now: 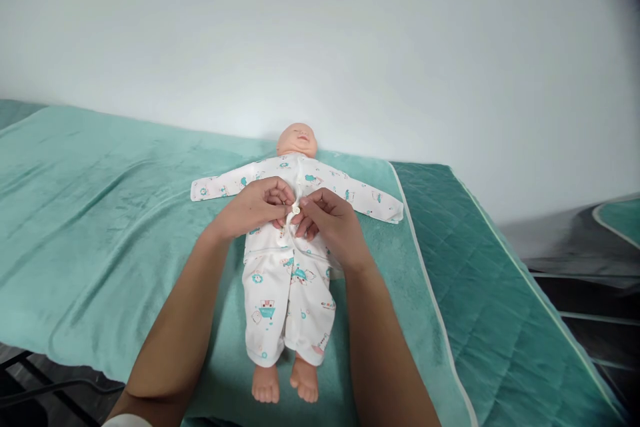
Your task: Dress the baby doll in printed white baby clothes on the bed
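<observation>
A baby doll [298, 141] lies on its back, head away from me, its arms stretched out sideways. It wears a white printed shirt [320, 177] with a front opening and matching white trousers [267, 303]. Over the doll's belly, my left hand [263, 203] pinches one edge of the shirt's front. My right hand [327, 217] pinches the other edge, close beside it. A pale round button [296, 211] shows between my fingertips; whether it is through its hole I cannot tell. Parts of the shirt's front are hidden behind my fingers.
Under the doll is a light green blanket [100, 213] with a pale hem. A darker green quilted pad [475, 267] extends to the right. Behind the bed stands a white wall [320, 47]. Metal bars [600, 318] show at the lower right, with a dark cable [65, 385] at lower left.
</observation>
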A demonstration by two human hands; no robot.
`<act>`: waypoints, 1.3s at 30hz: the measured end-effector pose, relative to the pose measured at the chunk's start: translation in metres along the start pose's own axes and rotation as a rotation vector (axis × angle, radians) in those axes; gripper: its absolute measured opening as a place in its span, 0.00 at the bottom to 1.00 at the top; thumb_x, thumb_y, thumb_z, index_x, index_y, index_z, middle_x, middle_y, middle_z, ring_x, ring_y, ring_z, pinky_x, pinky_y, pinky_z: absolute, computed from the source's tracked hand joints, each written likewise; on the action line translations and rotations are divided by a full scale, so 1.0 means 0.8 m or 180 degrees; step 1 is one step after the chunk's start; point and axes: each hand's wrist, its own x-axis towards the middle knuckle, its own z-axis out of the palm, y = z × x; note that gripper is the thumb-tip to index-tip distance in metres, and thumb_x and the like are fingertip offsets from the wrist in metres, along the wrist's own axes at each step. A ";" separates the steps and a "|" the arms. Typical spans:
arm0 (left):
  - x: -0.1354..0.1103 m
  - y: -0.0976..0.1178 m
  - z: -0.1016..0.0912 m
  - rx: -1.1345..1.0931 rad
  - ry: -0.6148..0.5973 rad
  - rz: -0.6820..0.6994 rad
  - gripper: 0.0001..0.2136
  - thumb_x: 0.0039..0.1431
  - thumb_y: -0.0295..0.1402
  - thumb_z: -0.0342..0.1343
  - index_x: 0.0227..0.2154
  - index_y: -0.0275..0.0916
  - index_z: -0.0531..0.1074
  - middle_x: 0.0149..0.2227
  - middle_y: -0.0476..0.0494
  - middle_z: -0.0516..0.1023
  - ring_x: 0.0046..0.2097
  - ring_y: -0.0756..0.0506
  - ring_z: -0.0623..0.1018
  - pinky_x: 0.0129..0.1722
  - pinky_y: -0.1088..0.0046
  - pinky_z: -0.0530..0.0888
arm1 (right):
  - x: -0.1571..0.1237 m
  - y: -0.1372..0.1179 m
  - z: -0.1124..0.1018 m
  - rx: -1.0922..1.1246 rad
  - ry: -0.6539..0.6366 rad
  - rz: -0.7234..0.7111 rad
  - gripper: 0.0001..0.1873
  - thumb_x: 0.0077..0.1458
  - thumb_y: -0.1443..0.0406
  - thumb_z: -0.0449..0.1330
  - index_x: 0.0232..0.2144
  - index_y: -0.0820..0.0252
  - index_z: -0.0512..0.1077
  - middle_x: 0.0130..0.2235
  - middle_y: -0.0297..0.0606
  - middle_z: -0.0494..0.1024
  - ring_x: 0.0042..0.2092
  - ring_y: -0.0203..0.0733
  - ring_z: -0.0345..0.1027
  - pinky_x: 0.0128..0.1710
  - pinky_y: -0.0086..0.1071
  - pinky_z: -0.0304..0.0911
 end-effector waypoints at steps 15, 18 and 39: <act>0.000 -0.005 -0.008 0.0076 -0.0295 -0.0104 0.07 0.53 0.28 0.61 0.34 0.38 0.69 0.30 0.49 0.75 0.30 0.53 0.73 0.28 0.78 0.72 | 0.002 0.003 -0.003 -0.0235 -0.0110 0.0084 0.13 0.57 0.55 0.63 0.31 0.59 0.71 0.26 0.32 0.77 0.23 0.33 0.70 0.22 0.26 0.64; 0.000 -0.007 -0.009 0.0125 -0.0342 -0.0120 0.07 0.53 0.30 0.61 0.34 0.38 0.69 0.31 0.50 0.75 0.29 0.53 0.73 0.28 0.77 0.73 | 0.003 0.005 -0.003 -0.0307 -0.0141 0.0031 0.13 0.58 0.55 0.62 0.31 0.59 0.71 0.25 0.31 0.76 0.22 0.31 0.68 0.22 0.25 0.63; -0.007 0.003 -0.014 0.0409 -0.0344 -0.0089 0.13 0.62 0.43 0.57 0.31 0.37 0.73 0.25 0.50 0.71 0.25 0.53 0.71 0.24 0.78 0.67 | -0.001 0.000 0.005 -0.0169 0.0182 -0.0052 0.13 0.58 0.55 0.63 0.33 0.57 0.70 0.21 0.28 0.74 0.17 0.32 0.64 0.16 0.25 0.57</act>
